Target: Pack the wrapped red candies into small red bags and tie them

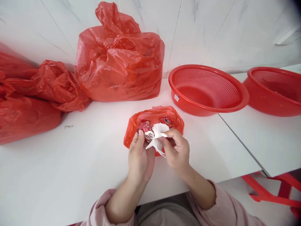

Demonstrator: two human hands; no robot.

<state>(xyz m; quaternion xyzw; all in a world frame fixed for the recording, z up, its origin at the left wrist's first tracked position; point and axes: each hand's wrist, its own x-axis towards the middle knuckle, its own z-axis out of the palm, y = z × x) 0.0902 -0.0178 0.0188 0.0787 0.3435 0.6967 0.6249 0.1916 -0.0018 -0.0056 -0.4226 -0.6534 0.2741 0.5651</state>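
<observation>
Work at mid-step, judged from the lie of things: one red-and-white packet [148, 135] is in hand near the centre of the frame, above the near part of an opened red bag [130, 128]. Left hand [138, 157]: curled round the packet from the left and below, thumb along its near edge, printed face upward. Right hand [177, 152]: thumb and fingers pinching a crumpled white tissue [158, 129], which lies against the right side of the packet and hangs toward the viewer; its material is a judgement, could be thin paper or cloth. Contact of tissue and packet suggests handling of this piece is under way, not finished; whether its surface has been wiped cannot be told. Left to do, as far as seen: at least one more printed packet [166, 121] lies in the far right part of the opened bag; a second dark red piece beside the held packet is too covered to identify. Count of pieces in the bag: not readable, hands block the view. Finished pieces: none can be told apart from unhandled ones. Surroundings: perforated red basin [195, 105] right of centre, with another red basin [263, 97] at the right edge, contents unclear; bulky red bag [122, 73] upper left of centre, more red bags [25, 110] at the left edge, contents hidden; all on the white table [94, 175].
</observation>
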